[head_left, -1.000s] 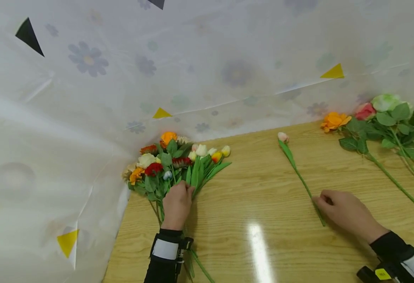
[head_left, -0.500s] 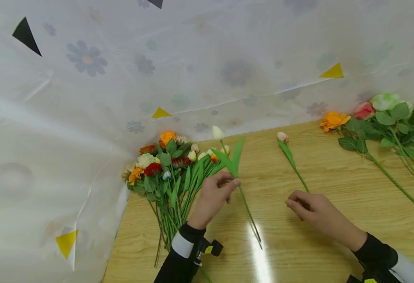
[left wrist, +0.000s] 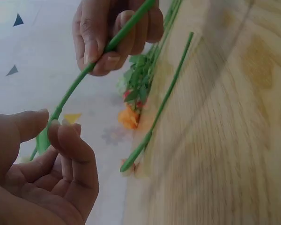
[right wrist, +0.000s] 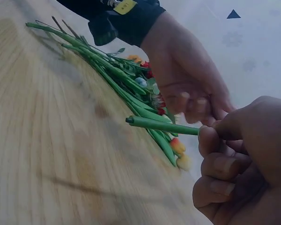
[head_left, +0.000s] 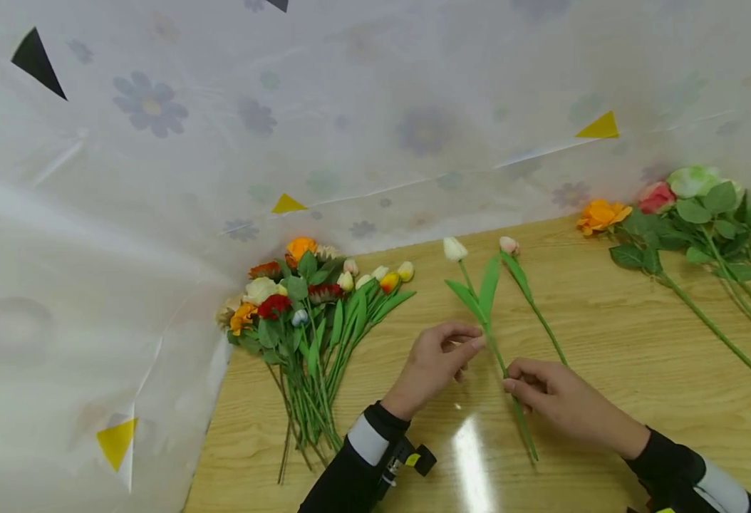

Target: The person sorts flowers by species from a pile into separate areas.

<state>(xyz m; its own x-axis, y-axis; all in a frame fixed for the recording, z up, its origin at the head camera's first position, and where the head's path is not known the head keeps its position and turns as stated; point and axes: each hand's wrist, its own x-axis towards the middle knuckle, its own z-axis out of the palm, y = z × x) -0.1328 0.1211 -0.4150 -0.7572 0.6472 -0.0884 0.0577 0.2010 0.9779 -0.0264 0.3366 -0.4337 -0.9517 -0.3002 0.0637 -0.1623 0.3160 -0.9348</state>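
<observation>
Head view: from afar I'm watching the white tulip (head_left: 489, 290) hovering just left of the pink tulip (head_left: 522, 281), left hand (head_left: 435, 358) pinching its stem (head_left: 499, 356), right hand (head_left: 570, 400) pinching lower, fingertips nearly closed round it, probably keeping that thin length steady.

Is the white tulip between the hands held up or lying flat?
Held up: the right hand pinches the stem, whose end hangs clear of the table.
</observation>
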